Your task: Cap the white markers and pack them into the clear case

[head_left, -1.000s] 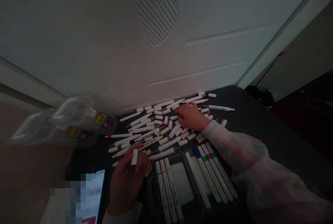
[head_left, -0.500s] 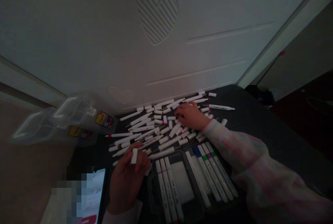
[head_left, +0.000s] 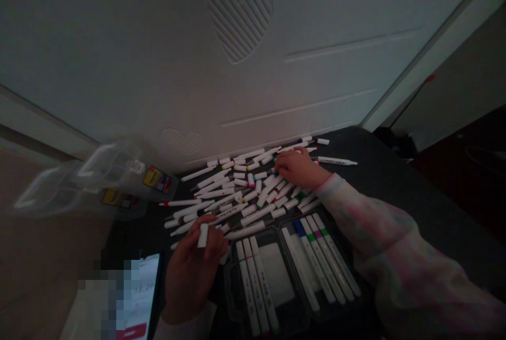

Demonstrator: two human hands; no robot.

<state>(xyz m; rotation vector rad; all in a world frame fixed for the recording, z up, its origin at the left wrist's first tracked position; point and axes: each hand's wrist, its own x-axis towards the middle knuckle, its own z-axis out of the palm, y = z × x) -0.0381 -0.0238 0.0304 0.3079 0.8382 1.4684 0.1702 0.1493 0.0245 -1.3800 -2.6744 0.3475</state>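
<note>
A heap of white markers and loose caps (head_left: 237, 192) lies spread on a dark surface against a white panel. My left hand (head_left: 193, 274) is at the near side, fingers pinched on a white marker cap (head_left: 203, 235) held upright. My right hand (head_left: 298, 167) reaches to the far right part of the heap, palm down, fingers curled among the markers; what they grip is hidden. Below the heap sits a black tray (head_left: 276, 277) with two compartments holding several markers laid in rows.
Clear plastic containers (head_left: 103, 176) with yellow labels stand at the left. A lit screen (head_left: 134, 298) lies at the bottom left. The white panel with raised heart shapes (head_left: 237, 8) rises behind the heap. The dark surface drops off at the right.
My right hand has slid a little to the right and farther back across the heap. My left hand holds the cap in nearly the same place.
</note>
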